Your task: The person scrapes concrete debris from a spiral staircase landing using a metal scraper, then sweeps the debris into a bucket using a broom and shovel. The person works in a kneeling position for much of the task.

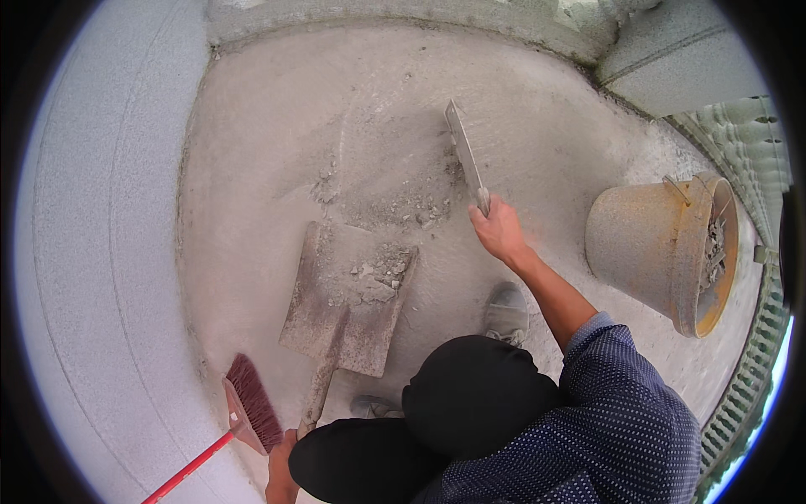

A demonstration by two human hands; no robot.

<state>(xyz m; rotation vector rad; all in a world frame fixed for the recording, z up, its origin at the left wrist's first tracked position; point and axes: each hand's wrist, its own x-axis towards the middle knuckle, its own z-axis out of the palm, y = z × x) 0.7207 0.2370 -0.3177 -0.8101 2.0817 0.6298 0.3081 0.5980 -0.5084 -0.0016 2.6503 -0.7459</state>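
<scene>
My right hand [499,232] grips a flat metal trowel or float [465,148], held on edge against the concrete floor beside loose mortar rubble [422,205]. Low in the view, my left hand [283,463] is closed around the shaft of a square shovel, partly hidden by my knee. The shovel's rusty blade [315,327] lies on the floor, with grey crumbs and dust on it. More dust and crumbs spread from the blade's front edge towards the trowel.
A dirty plastic bucket [636,233] holding rubble stands at the right. A dark red-bristled broom [255,403] with a red handle leans at the lower left, near a pale wall [107,252]. A balustrade [743,378] runs along the right rim. My shoe [507,312] is near the shovel.
</scene>
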